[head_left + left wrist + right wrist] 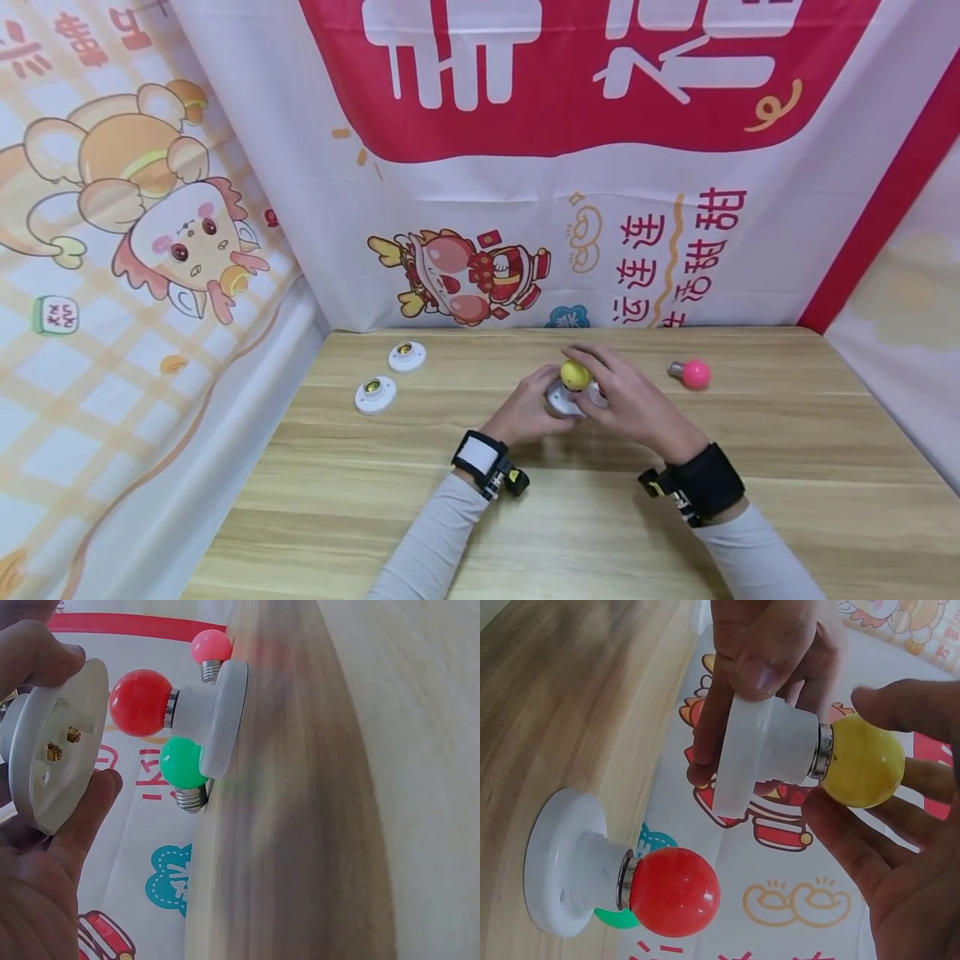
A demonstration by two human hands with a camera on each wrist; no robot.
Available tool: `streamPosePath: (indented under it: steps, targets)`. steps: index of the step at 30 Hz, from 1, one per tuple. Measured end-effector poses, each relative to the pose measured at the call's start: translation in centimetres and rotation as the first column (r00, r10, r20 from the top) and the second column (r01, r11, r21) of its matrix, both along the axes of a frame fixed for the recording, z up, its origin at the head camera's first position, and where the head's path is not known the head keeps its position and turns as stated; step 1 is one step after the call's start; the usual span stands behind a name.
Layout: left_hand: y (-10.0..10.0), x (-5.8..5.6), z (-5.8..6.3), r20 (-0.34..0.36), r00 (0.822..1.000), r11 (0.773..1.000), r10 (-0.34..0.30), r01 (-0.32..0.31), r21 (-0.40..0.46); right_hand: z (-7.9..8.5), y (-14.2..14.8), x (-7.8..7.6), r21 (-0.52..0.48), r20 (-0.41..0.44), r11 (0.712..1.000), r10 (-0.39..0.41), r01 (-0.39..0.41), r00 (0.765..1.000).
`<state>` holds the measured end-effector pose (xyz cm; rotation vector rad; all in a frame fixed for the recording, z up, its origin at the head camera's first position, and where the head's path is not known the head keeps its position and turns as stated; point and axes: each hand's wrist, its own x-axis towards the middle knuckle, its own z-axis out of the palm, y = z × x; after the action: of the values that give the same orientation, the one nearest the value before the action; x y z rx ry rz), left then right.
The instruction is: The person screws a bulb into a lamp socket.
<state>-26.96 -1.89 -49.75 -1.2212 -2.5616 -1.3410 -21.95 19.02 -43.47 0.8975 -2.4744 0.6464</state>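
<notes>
Above the tabletop, my left hand point(528, 408) grips a round white lamp socket point(742, 761) by the rim of its base. A yellow light bulb point(866, 761) sits in that socket, with its metal collar showing at the mouth. My right hand point(633, 400) pinches the yellow bulb between thumb and fingers. In the left wrist view, the underside of the held socket shows two brass screws. Close by on the table stands a second white socket point(570, 862) with a red bulb point(676, 892) in it. Behind it lies a green bulb point(182, 761), hidden in the head view.
A pink bulb point(696, 374) lies on the wooden table point(585, 533) to the right. Two white sockets without bulbs, one farther back point(407, 357) and one nearer point(375, 396), stand at the left. A printed cloth point(480, 192) hangs along the table's back edge.
</notes>
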Motion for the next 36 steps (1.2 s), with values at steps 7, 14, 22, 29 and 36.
streamPosePath:
  steps: [7,14,22,29,36]
  targets:
    - [0.02,0.03,0.05,0.012,1.000,1.000,0.005,-0.005,-0.003,0.06,0.18,0.18,0.008,0.020,1.000,0.017,-0.017,1.000]
    - [-0.04,0.10,-0.01,0.022,1.000,1.000,0.005,-0.005,0.014,-0.04,0.22,0.28,0.003,-0.010,1.000,-0.001,0.001,1.000]
    - [-0.12,0.08,-0.08,0.023,1.000,1.000,0.017,-0.017,0.015,0.02,0.12,0.36,-0.005,-0.018,1.000,-0.025,0.025,1.000]
    - [-0.11,0.19,0.00,0.007,1.000,1.000,0.014,-0.014,0.003,-0.07,0.08,0.22,0.001,-0.038,0.998,-0.057,0.057,0.998]
    - [-0.01,0.13,-0.01,0.005,1.000,1.000,0.012,-0.012,-0.003,-0.02,0.25,0.32,0.004,0.036,0.999,-0.048,0.048,0.998]
